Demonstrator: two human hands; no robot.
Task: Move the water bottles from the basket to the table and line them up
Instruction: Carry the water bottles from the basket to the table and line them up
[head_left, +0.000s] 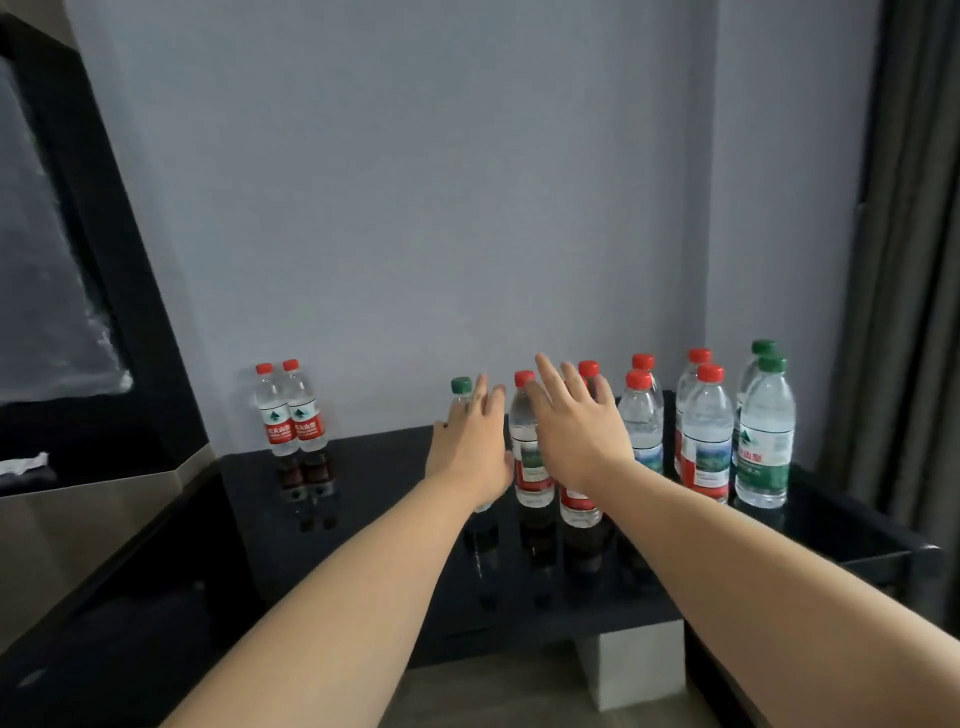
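Several clear water bottles stand upright on a glossy black table (395, 525). Two red-capped bottles (291, 410) stand together at the back left. A green-capped bottle (460, 391) is partly hidden behind my left hand (470, 441), whose fingers are spread in front of it. A red-capped bottle (525, 447) stands between my hands. My right hand (579, 426) is open with fingers apart, covering another red-capped bottle (577, 499). More red-capped bottles (704, 441) and two green-capped ones (763, 441) stand in two rows at the right. No basket is in view.
A grey wall rises right behind the table. A dark curtain (909, 260) hangs at the far right. A black-framed panel (62, 260) leans at the left above a lower counter. A white block (631, 667) sits on the floor under the table's front edge.
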